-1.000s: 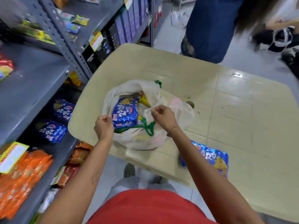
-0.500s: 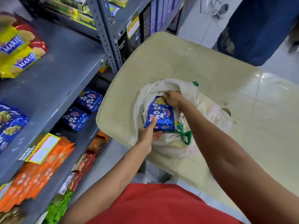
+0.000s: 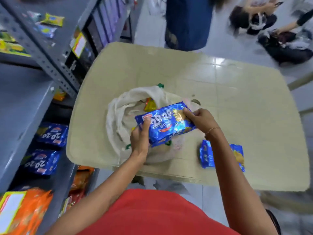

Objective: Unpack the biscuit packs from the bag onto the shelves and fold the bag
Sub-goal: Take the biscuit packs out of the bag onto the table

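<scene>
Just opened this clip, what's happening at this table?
A person in a red top is unpacking a white cloth bag on a beige table. Both hands hold one blue biscuit pack above the bag's open mouth: the left hand at its near end, the right hand at the far end. Another blue pack lies on the table, and similar packs sit on the shelf to the left. Something yellow remains in the bag.

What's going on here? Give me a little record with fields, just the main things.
held: blue biscuit pack, above the bag's mouth
left hand: grips the pack's near-left end
right hand: grips its far-right end
bag: white cloth, open, on the table
in bag: a yellow packet
on table: another blue pack
shelf: two blue packs below it
</scene>
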`<state>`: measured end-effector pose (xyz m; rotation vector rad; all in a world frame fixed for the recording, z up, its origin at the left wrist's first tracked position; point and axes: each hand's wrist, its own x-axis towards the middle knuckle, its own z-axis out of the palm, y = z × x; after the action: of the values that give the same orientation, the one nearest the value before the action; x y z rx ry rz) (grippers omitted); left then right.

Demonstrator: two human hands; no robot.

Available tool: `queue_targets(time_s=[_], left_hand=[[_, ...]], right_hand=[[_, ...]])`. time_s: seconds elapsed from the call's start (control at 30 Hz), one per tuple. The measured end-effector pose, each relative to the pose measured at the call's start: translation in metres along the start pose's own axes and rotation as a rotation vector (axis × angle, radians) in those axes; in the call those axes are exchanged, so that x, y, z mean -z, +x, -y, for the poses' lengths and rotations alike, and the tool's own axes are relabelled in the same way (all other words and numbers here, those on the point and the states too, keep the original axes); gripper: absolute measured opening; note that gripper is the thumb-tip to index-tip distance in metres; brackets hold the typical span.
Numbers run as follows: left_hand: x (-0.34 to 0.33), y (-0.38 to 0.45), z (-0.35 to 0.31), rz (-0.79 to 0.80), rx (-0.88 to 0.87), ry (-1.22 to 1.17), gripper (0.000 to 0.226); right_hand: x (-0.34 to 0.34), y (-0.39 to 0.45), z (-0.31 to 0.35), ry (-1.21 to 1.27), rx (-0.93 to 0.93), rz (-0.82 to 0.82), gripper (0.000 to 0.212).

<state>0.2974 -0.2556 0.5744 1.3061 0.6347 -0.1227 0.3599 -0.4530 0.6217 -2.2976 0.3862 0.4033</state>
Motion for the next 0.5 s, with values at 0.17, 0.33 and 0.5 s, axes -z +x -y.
queue_targets(time_s=[0.17,0.33,0.5], left_hand=[[-0.104,0.005,0.000,0.408,-0.027,0.254,0.030],[-0.198,0.018,0.030,0.522,0.049,0.353,0.027],[-0.228,0.038,0.067,0.455,0.064,0.606,0.039]], right_hand=[[0.080,-0.003,-0.092,0.344,-0.175,-0.164,0.037],[0.127,0.024,-0.169,0.389,-0.277,-0.313,0.042],[0.121,0.060,-0.211,0.326,-0.355,-0.184,0.044]])
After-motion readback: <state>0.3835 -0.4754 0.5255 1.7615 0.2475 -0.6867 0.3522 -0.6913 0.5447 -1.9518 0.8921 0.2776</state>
